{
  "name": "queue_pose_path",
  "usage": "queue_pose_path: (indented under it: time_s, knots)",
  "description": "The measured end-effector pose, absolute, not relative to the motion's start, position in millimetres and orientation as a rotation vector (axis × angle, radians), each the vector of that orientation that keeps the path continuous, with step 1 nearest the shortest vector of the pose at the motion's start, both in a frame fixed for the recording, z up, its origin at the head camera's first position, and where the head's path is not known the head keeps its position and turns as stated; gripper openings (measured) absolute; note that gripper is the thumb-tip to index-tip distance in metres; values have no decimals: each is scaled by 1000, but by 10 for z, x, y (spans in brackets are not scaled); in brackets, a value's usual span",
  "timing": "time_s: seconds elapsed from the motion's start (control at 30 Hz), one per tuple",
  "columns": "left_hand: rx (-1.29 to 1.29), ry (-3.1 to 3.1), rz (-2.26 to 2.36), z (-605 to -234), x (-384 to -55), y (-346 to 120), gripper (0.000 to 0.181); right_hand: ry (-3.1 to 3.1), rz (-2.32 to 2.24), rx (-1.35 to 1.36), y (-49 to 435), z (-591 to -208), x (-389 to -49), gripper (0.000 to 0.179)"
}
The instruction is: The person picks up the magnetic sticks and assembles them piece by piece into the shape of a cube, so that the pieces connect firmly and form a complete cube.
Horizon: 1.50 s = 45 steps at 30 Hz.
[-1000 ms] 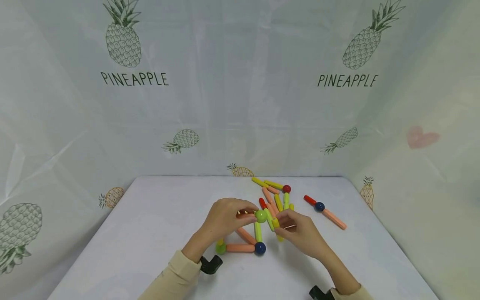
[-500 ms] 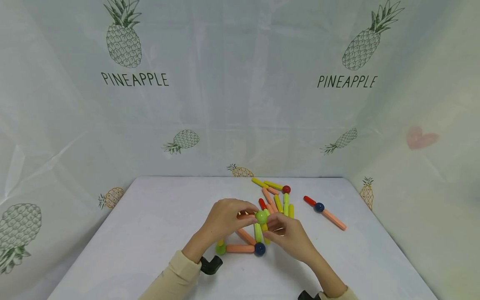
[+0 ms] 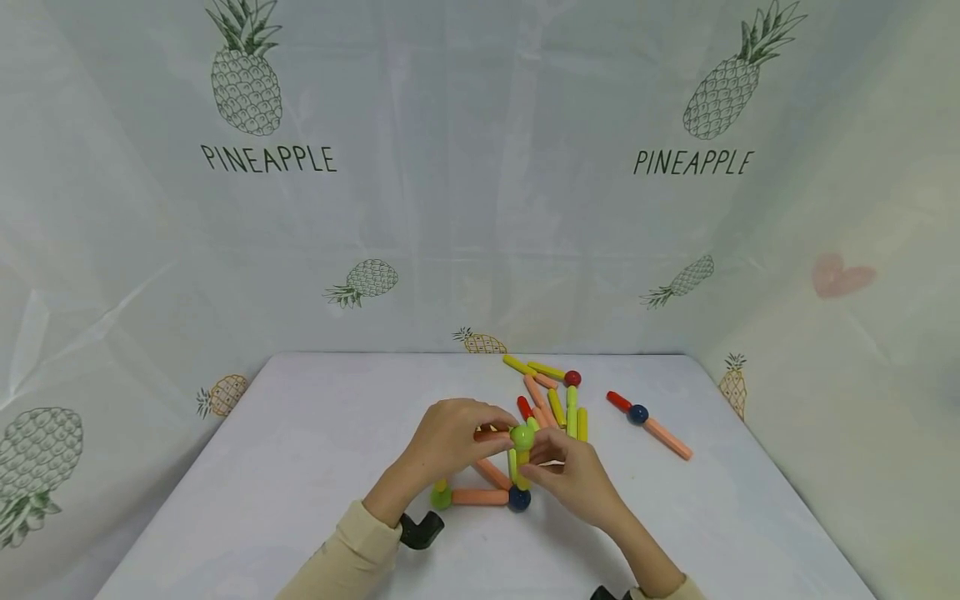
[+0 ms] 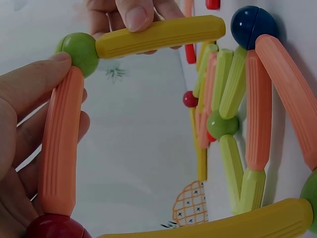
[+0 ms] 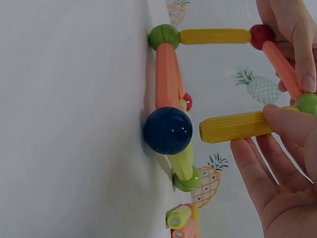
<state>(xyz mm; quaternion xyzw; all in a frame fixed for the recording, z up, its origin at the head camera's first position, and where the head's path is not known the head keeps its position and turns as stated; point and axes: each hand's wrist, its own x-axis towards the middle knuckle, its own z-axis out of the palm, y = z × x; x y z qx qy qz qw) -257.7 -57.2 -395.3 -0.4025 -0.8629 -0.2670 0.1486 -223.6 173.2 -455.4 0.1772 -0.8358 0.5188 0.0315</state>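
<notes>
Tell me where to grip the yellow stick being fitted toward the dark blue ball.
Pinch the yellow stick at its ridged middle, across its width, as the right hand does, coming from the green ball side. That leaves its free end bare beside the dark blue ball.

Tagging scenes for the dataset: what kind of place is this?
Probably a staged tabletop recording booth, not a lived-in room. A plain white table is walled on three sides by a pale sheet printed with pineapples and the word PINEAPPLE. Colourful plastic rod-and-ball building toys lie on it.
</notes>
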Motion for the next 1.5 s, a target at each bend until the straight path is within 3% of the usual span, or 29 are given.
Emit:
queue_pose_path:
  time_s: [0.43,0.67,0.97,1.23,1.5]
  knots:
    - [-1210,-2427,-669,-3980,-2587,-623,23,-2567,1648,630,1738,-4610,-2248,29]
    - [-1087,-2412,-677,-4009,-2585,-856,22,-2575,1604,618,1756,-4611,-2249,30]
    - [-931,-2489,-934,-4213,-2563,-1089,26,-2534,1544,599,1790,-4604,-2293,32]
    - [-920,-2454,-1207,-4362,-2536,-1166,27,-2546,1554,567,1696,-4318,-2157,31]
    - [-896,-2446,-1340,-4427,-2482,-1177,30,-2537,1540,562,1713,-4387,-2228,31]
